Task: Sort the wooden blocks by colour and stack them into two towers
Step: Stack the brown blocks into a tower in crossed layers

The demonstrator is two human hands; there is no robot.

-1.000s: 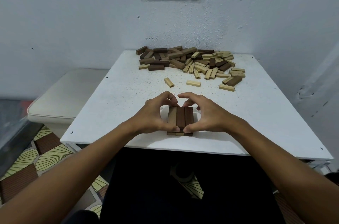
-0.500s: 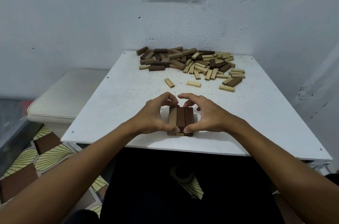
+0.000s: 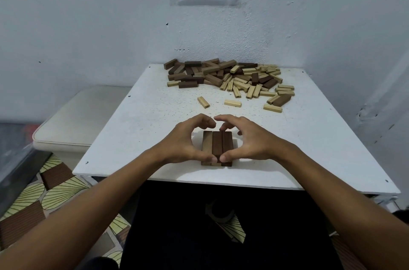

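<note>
Both hands cup the brown block stack (image 3: 217, 148) at the near edge of the table (image 3: 141, 128): the left hand (image 3: 188, 139) and right hand (image 3: 245, 139) each curl round it, thumbs pressed on its near end and fingertips at its far end, a grip likely meant to square the three top blocks flush. Beyond the stack lies the mixed pile of loose blocks (image 3: 230, 79). The lower layer is mostly hidden, so its colours are hard to tell.

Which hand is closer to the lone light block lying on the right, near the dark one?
Right hand: that light block lies beyond it, rightward. The left hand sits farther left.
</note>
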